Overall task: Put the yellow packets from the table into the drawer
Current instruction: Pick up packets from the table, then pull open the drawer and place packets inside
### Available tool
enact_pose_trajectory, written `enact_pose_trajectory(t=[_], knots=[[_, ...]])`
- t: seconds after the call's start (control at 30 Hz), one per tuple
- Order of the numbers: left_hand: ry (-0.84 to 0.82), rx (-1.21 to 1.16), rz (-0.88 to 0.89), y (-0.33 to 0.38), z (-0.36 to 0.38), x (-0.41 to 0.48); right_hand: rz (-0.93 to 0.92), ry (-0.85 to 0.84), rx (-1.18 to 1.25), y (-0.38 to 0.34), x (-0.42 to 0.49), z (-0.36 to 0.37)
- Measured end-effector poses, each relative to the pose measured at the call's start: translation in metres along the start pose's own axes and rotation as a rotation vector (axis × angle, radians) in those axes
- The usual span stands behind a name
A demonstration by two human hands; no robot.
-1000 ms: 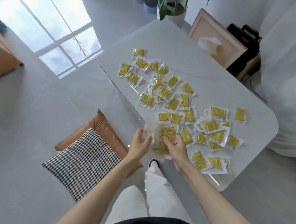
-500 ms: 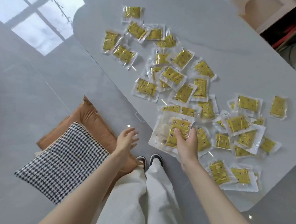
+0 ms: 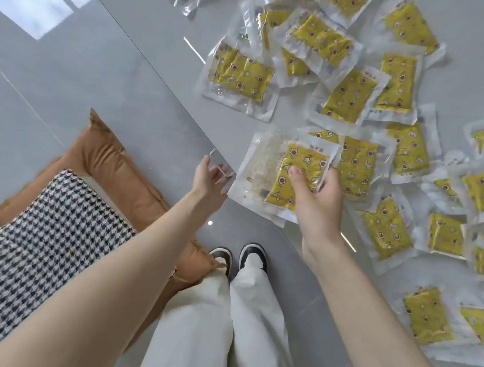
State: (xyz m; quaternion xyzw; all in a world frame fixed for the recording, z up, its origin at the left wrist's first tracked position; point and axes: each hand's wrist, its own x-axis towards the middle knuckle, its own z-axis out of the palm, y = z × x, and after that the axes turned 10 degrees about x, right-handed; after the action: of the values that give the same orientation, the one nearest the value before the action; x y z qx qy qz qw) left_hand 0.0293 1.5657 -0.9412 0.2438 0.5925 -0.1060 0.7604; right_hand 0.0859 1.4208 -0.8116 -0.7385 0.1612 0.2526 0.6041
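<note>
Both hands are out in front of me, forearms bare and angled toward the table edge. My right hand (image 3: 317, 198) grips a stack of yellow packets (image 3: 267, 167), thumb (image 3: 295, 173) pressed flat on the top one and the other fingers curled underneath, wrist bent slightly inward. The stack hangs over the near edge of the table (image 3: 224, 132), its clear plastic margins sticking out to the left.

My left hand (image 3: 209, 178) holds nothing. Its fingers are loosely spread and extended, and the arm is stretched forward. The fingertips are right at the small metal drawer handle (image 3: 222, 169) under the table edge. I cannot tell whether they touch it.

Beyond the held stack, the loose packets (image 3: 241, 74) lie scattered and overlapping across the grey tabletop, mostly to the right and ahead.

Below the left arm, a houndstooth cushion (image 3: 50, 229) lies on top of a brown cushion (image 3: 118, 171) on the glossy floor (image 3: 72, 76). Between my arms I see white trousers (image 3: 214, 322) and two dark shoes (image 3: 252, 257), toes pointing at the table.
</note>
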Motion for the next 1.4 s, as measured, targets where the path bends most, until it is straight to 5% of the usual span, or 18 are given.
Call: enact_pose_trajectory(t=[0.7, 1.1, 1.2, 1.3, 1.4], knots=[[0.107, -0.254, 0.027, -0.028, -0.111, -0.053, 0.098, -0.068, 0.046, 0.027, -0.080, 0.019], [0.237, -0.094, 0.089, -0.042, -0.151, -0.084, 0.243, -0.073, -0.023, 0.073, -0.117, 0.025], [0.418, 0.124, 0.249, -0.040, -0.138, -0.107, 0.310, -0.006, -0.023, 0.085, -0.106, 0.024], [0.666, 0.342, 0.600, -0.038, -0.129, -0.130, 0.378, 0.063, -0.005, 0.097, -0.092, 0.022], [0.652, 0.708, 0.982, -0.038, -0.108, -0.148, 0.469, 0.138, 0.040, 0.109, -0.082, 0.017]])
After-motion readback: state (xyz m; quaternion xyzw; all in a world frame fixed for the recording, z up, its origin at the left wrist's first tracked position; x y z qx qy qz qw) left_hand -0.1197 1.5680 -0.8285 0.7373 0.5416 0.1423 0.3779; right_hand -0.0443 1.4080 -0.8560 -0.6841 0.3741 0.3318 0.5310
